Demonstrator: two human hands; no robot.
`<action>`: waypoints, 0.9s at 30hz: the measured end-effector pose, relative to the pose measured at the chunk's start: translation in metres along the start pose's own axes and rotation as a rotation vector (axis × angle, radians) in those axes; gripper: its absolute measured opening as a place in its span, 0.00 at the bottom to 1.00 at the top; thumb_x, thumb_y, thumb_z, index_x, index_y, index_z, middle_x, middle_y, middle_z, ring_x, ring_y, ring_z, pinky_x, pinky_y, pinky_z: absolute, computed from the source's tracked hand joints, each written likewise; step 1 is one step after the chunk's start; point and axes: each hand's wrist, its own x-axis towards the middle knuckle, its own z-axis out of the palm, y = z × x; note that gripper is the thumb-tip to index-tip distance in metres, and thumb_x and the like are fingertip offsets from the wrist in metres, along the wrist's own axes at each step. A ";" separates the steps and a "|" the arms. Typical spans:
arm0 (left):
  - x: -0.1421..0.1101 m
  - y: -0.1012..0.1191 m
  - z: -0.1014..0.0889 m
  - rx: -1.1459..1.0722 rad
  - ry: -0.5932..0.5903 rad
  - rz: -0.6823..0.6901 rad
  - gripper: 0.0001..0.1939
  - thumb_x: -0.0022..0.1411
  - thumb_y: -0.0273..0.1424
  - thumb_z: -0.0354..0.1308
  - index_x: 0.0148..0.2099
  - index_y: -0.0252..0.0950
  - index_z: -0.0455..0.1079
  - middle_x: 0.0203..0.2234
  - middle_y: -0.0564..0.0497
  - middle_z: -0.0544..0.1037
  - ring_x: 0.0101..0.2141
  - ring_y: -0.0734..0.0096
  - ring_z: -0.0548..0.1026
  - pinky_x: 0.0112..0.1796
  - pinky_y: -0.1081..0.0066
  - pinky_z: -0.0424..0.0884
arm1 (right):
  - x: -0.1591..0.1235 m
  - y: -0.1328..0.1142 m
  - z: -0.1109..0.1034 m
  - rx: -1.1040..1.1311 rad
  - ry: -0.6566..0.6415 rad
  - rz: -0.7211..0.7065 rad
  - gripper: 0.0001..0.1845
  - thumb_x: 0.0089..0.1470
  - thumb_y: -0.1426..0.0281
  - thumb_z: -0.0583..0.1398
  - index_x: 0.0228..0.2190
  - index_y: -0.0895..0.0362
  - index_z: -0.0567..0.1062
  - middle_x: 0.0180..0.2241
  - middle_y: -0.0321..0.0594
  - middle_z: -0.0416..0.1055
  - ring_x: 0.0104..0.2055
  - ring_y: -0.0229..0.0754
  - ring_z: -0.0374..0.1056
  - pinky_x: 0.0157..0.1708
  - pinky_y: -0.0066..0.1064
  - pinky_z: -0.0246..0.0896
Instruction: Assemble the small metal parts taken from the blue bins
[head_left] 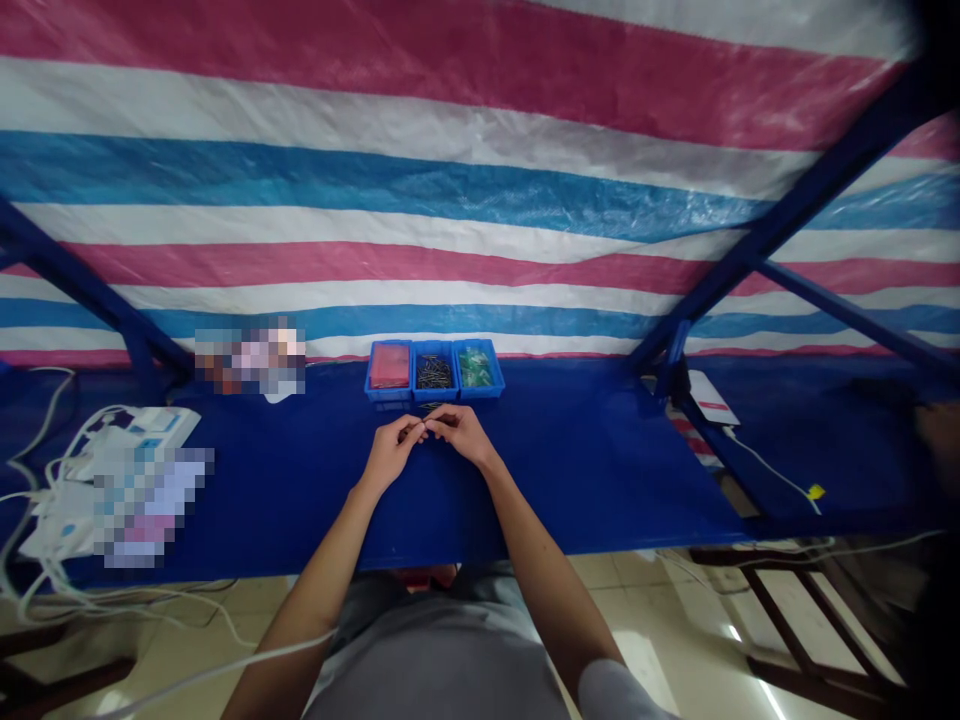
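My feed: left hand (392,447) and right hand (462,433) meet mid-frame above the blue table (577,480), thumbs and fingertips closed in a pinch. They seem to share a small dark piece (424,421); too tiny to identify. Loose slender pieces (430,407) lie just beyond, in front of the middle bin (435,395) of dark hardware (433,373). Left bin (388,396): pinkish-red stack (390,366). Right bin (481,393): green-and-clear items (475,367). My read: step in hand is fine fingertip handling; next move calls for a steady pinch, clear of the loose pieces.
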 end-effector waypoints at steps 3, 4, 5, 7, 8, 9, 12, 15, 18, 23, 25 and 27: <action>0.000 0.000 0.000 -0.012 0.004 -0.013 0.15 0.68 0.41 0.54 0.41 0.35 0.74 0.31 0.50 0.80 0.32 0.68 0.78 0.38 0.71 0.71 | -0.001 0.002 0.002 -0.066 -0.005 -0.029 0.13 0.53 0.60 0.66 0.33 0.58 0.80 0.28 0.38 0.76 0.26 0.36 0.67 0.28 0.28 0.62; 0.000 0.000 0.000 -0.017 0.007 -0.019 0.15 0.68 0.41 0.54 0.41 0.35 0.74 0.31 0.50 0.80 0.32 0.68 0.77 0.38 0.71 0.71 | -0.001 0.002 0.002 -0.113 0.008 -0.043 0.12 0.55 0.61 0.65 0.34 0.58 0.80 0.29 0.38 0.76 0.26 0.36 0.67 0.28 0.28 0.62; 0.000 -0.001 0.000 -0.022 0.012 -0.025 0.15 0.68 0.41 0.54 0.41 0.35 0.74 0.31 0.50 0.80 0.32 0.68 0.77 0.37 0.71 0.71 | -0.002 0.003 0.003 -0.168 0.032 -0.061 0.11 0.55 0.62 0.65 0.35 0.58 0.80 0.29 0.38 0.76 0.26 0.36 0.67 0.28 0.27 0.62; 0.000 -0.001 0.000 -0.035 0.020 -0.033 0.14 0.68 0.41 0.54 0.42 0.36 0.73 0.31 0.50 0.80 0.31 0.69 0.77 0.35 0.72 0.71 | -0.003 0.003 0.005 -0.282 0.091 -0.107 0.10 0.56 0.65 0.64 0.38 0.57 0.80 0.31 0.38 0.77 0.28 0.36 0.67 0.30 0.27 0.62; 0.000 -0.001 0.001 -0.041 0.021 -0.035 0.14 0.69 0.41 0.53 0.42 0.36 0.72 0.31 0.50 0.79 0.31 0.69 0.77 0.35 0.72 0.71 | -0.004 0.003 0.006 -0.336 0.113 -0.136 0.09 0.57 0.66 0.64 0.39 0.56 0.80 0.33 0.38 0.77 0.29 0.36 0.68 0.31 0.27 0.62; 0.000 -0.001 0.001 -0.045 0.020 -0.037 0.14 0.69 0.41 0.53 0.42 0.36 0.72 0.31 0.50 0.79 0.31 0.68 0.77 0.34 0.72 0.70 | -0.004 0.002 0.006 -0.386 0.121 -0.167 0.09 0.57 0.67 0.64 0.40 0.55 0.80 0.34 0.39 0.77 0.30 0.37 0.69 0.32 0.28 0.63; 0.000 0.001 0.000 -0.046 0.009 -0.043 0.15 0.69 0.42 0.52 0.41 0.36 0.71 0.30 0.50 0.79 0.31 0.68 0.76 0.34 0.72 0.70 | -0.006 0.000 0.007 -0.507 0.102 -0.251 0.08 0.61 0.69 0.61 0.40 0.53 0.81 0.36 0.40 0.77 0.37 0.40 0.72 0.38 0.30 0.65; -0.001 0.004 0.000 -0.056 0.005 -0.051 0.15 0.69 0.43 0.53 0.41 0.36 0.71 0.29 0.50 0.78 0.31 0.69 0.76 0.34 0.72 0.69 | -0.007 -0.001 0.008 -0.547 0.108 -0.300 0.10 0.63 0.70 0.58 0.39 0.52 0.81 0.37 0.41 0.77 0.40 0.41 0.72 0.43 0.31 0.66; -0.001 0.008 -0.001 -0.060 -0.005 -0.044 0.15 0.69 0.43 0.52 0.38 0.36 0.70 0.27 0.52 0.76 0.30 0.70 0.74 0.34 0.73 0.68 | -0.008 0.001 0.010 -0.539 0.127 -0.334 0.11 0.64 0.70 0.58 0.39 0.53 0.81 0.37 0.41 0.76 0.41 0.41 0.72 0.45 0.31 0.66; -0.002 0.009 -0.001 0.014 -0.008 -0.029 0.22 0.71 0.44 0.48 0.30 0.36 0.67 0.23 0.53 0.73 0.27 0.71 0.71 0.34 0.73 0.66 | -0.008 0.002 0.014 -0.527 0.112 -0.374 0.12 0.66 0.71 0.56 0.39 0.52 0.80 0.38 0.40 0.76 0.43 0.41 0.72 0.46 0.30 0.65; -0.001 0.007 -0.001 0.035 -0.011 -0.027 0.23 0.71 0.44 0.47 0.28 0.36 0.67 0.22 0.53 0.72 0.26 0.71 0.71 0.33 0.73 0.65 | -0.008 0.001 0.015 -0.549 0.099 -0.376 0.12 0.66 0.71 0.55 0.39 0.53 0.80 0.38 0.40 0.76 0.42 0.40 0.72 0.46 0.30 0.65; -0.001 0.005 0.000 0.039 -0.013 -0.027 0.23 0.72 0.44 0.46 0.28 0.36 0.67 0.22 0.53 0.72 0.26 0.71 0.70 0.33 0.73 0.65 | -0.008 0.001 0.015 -0.584 0.085 -0.364 0.12 0.66 0.71 0.54 0.39 0.53 0.79 0.38 0.40 0.75 0.41 0.40 0.71 0.45 0.29 0.64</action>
